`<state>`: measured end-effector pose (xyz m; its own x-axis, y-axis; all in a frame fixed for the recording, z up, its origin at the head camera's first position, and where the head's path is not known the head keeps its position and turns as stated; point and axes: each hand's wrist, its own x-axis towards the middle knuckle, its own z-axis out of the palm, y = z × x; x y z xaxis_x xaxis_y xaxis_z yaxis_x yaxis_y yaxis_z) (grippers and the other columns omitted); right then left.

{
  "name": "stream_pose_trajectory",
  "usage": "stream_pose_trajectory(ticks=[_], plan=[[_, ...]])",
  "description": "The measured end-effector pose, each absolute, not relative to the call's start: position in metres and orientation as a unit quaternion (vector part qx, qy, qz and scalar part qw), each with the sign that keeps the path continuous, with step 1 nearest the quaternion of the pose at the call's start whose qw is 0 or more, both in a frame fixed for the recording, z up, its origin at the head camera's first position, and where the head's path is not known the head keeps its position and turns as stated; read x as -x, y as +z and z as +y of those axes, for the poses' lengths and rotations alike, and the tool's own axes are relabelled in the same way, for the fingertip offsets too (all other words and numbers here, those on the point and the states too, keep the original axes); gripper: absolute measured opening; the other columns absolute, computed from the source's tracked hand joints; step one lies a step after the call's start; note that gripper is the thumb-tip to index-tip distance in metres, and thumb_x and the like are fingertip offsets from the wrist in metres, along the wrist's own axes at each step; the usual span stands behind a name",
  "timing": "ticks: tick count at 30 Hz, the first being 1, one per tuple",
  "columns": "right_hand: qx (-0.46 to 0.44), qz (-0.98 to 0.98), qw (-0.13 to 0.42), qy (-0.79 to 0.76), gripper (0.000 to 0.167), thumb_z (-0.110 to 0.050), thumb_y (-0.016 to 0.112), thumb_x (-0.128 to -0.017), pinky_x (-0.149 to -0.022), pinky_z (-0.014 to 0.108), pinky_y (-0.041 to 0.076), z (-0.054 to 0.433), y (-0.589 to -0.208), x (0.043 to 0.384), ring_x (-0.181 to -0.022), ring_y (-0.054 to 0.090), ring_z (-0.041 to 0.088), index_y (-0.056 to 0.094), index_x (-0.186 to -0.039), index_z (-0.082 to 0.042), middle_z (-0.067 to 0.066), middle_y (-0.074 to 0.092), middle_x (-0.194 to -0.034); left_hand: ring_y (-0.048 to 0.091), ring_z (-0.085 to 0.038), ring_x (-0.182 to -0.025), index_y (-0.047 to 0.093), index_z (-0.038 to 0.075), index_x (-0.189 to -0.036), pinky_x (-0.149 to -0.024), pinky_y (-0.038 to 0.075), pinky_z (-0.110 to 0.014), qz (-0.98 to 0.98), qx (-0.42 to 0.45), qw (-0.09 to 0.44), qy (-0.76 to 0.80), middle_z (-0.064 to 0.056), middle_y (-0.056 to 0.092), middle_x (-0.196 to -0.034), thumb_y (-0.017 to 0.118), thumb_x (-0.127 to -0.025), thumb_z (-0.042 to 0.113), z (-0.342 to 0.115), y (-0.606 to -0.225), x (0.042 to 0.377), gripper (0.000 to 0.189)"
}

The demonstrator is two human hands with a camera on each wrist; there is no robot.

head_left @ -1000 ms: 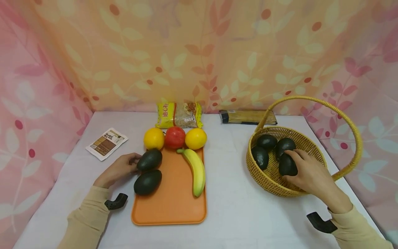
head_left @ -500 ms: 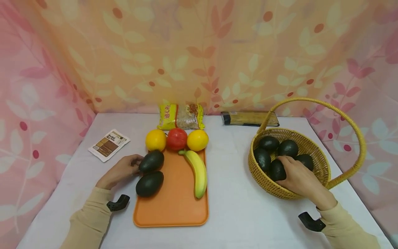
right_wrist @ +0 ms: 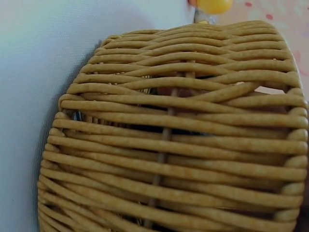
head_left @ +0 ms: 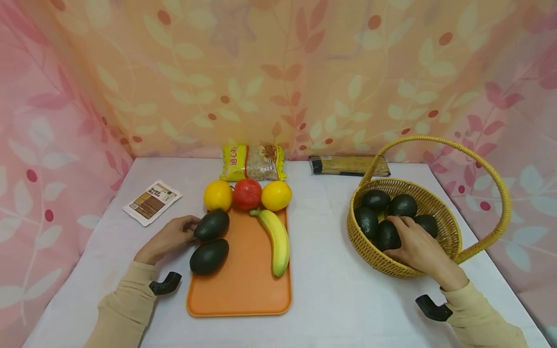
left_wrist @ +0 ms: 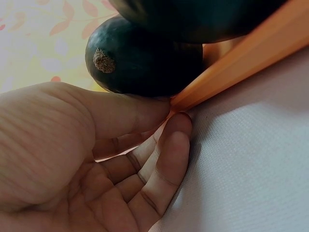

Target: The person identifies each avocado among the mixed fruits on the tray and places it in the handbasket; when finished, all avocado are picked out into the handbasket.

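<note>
In the head view my left hand [head_left: 168, 238] is at the left edge of the orange tray [head_left: 243, 295]. The left wrist view shows its thumb and fingertips pinching the tray's rim [left_wrist: 231, 72]. Beside that hand, two dark avocados lie on the tray, an upper avocado [head_left: 212, 224] and a lower avocado [head_left: 209, 256]. My right hand [head_left: 419, 246] reaches into the wicker basket [head_left: 370, 256], its fingers around an avocado [head_left: 387, 236]. Several more avocados [head_left: 402, 206] sit around it. In the right wrist view, the basket's woven wall [right_wrist: 178, 159] hides most of the hand.
On the tray lies a banana [head_left: 277, 241]. A red fruit [head_left: 247, 193] between two yellow fruits [head_left: 218, 195] lines its far end. Behind are a yellow food bag [head_left: 252, 163] and a flat long pack [head_left: 348, 165]. A sachet [head_left: 152, 203] lies left. The basket's handle [head_left: 500, 179] arches up.
My right hand has moved left inside the basket, and an avocado on its right side now shows. The head view has shifted slightly. My left hand keeps its place at the tray.
</note>
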<state>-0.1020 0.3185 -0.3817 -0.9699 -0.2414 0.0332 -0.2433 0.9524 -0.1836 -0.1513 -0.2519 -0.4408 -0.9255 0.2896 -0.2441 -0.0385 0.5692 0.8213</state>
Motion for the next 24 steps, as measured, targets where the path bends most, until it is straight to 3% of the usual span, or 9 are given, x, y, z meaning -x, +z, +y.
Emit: stream_pose_trajectory(ticks=[18,21,24], plan=[[-0.114,-0.991,-0.004,0.075,0.086,-0.038,0.086,-0.068,-0.076,0.063,0.052,0.317,-0.374,0.098,-0.110,0.056,0.048,0.049,-0.138,-0.006,0.028,0.052,-0.130,0.062,-0.018,-0.084,0.054,-0.008,-0.125,-0.073,0.051,-0.025,0.869,-0.074,0.178,0.456,-0.014,0.068,-0.098,0.057,-0.086,0.002,-0.251,-0.439,0.151,0.041],[-0.103,-0.991,-0.002,0.080,0.083,-0.042,0.083,-0.073,-0.081,0.067,0.049,0.312,-0.365,0.098,-0.114,0.053,0.050,0.047,-0.139,-0.007,0.028,0.048,-0.134,0.062,-0.018,-0.085,0.054,-0.008,-0.125,-0.074,0.051,-0.026,0.870,-0.074,0.177,0.455,-0.014,0.068,-0.098,0.056,-0.086,0.001,-0.251,-0.439,0.151,0.041],[-0.101,-0.989,0.040,0.096,0.071,-0.042,0.076,-0.081,-0.084,0.067,0.047,0.300,-0.356,0.097,-0.114,0.054,0.050,0.050,-0.137,-0.006,0.026,0.049,-0.136,0.062,-0.018,-0.085,0.054,-0.008,-0.126,-0.074,0.051,-0.025,0.869,-0.075,0.177,0.455,-0.014,0.068,-0.099,0.056,-0.086,0.001,-0.251,-0.439,0.151,0.041]])
